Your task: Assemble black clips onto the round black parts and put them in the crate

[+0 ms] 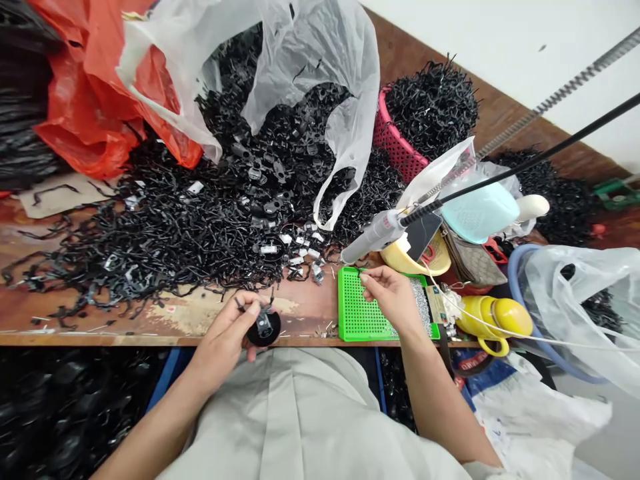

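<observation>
My left hand [233,330] grips a black plastic part with a round disc [264,327] at the table's front edge. Thin black prongs stick up from that part beside my thumb. Over the green perforated tray [350,313] is my right hand [390,293], thumb and fingertips pinched together. Something small and dark shows at those fingertips, too small to name. Small silvery pieces [420,303], probably screws, lie in the tray's right side, partly behind my right wrist. A grey electric screwdriver [373,237] hangs on a coiled spring just beyond the tray.
Heaped black plastic parts [200,227] cover the table's back and left, beneath a white plastic bag [310,53]. Behind stands a pink basket [400,143] of black pieces. At right are a yellow bowl [440,263], a yellow cup [495,317] and a blue-rimmed tub [525,267].
</observation>
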Demonstrator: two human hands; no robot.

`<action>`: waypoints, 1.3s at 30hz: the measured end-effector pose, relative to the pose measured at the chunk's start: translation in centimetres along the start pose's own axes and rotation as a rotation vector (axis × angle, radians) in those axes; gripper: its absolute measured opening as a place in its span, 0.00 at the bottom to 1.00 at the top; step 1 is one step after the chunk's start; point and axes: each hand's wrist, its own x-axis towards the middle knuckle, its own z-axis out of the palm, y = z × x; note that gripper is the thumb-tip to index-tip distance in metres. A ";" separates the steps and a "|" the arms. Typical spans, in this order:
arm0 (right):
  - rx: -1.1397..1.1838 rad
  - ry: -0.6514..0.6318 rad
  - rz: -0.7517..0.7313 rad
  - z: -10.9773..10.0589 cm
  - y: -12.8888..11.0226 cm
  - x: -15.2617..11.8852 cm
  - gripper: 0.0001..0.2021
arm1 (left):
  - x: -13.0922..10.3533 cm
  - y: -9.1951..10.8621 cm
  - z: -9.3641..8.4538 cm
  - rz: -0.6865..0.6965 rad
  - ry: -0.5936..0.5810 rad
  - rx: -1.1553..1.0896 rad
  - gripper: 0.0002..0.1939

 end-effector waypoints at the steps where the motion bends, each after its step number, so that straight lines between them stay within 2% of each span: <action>1: 0.173 -0.055 0.067 0.6 -0.5 -1.1 0.13 | 0.0 0.0 0.6 0.023 -0.034 0.016 0.15; 3: 0.440 -0.187 0.178 2.5 -1.6 -2.7 0.14 | -0.1 0.2 1.8 0.092 -0.097 0.052 0.15; 5: 0.613 -0.323 0.267 4.7 -2.6 -3.6 0.14 | -0.2 0.3 2.7 0.164 -0.137 0.099 0.15; 7: 0.702 -0.415 0.321 6.8 -3.3 -4.1 0.14 | -0.2 0.4 3.0 0.201 -0.126 0.136 0.14; 9: 0.677 -0.459 0.296 8.2 -3.7 -4.2 0.14 | -0.3 0.3 2.7 0.172 -0.086 0.103 0.13; 11: 0.502 -0.463 0.141 9.0 -3.9 -4.0 0.13 | -0.3 0.1 1.8 0.089 -0.068 -0.022 0.12; 13: 0.215 -0.419 -0.121 9.5 -4.1 -3.5 0.09 | -0.3 -0.1 0.8 0.010 -0.040 -0.171 0.11; 15: -0.037 -0.321 -0.351 9.7 -4.4 -3.0 0.08 | -0.3 -0.3 0.0 -0.014 0.041 -0.273 0.11; 17: -0.141 -0.239 -0.464 10.2 -4.8 -2.6 0.09 | -0.2 -0.6 -0.7 0.007 0.134 -0.305 0.11; 19: -0.140 -0.232 -0.489 10.9 -5.3 -2.6 0.09 | -0.2 -0.8 -1.1 0.032 0.174 -0.294 0.12; 23: -0.132 -0.339 -0.491 12.4 -5.8 -3.2 0.11 | -0.2 -0.9 -1.4 0.056 0.188 -0.225 0.12; 26: -0.097 -0.326 -0.486 13.1 -5.7 -3.5 0.10 | -0.2 -0.9 -1.4 0.048 0.200 -0.203 0.11; 34: -0.104 -0.277 -0.525 13.1 -5.8 -3.8 0.11 | -0.4 -1.1 -1.0 0.025 0.177 -0.190 0.09; 39: -0.115 -0.299 -0.505 13.2 -5.6 -4.0 0.12 | -0.5 -1.1 -1.0 0.030 0.188 -0.174 0.10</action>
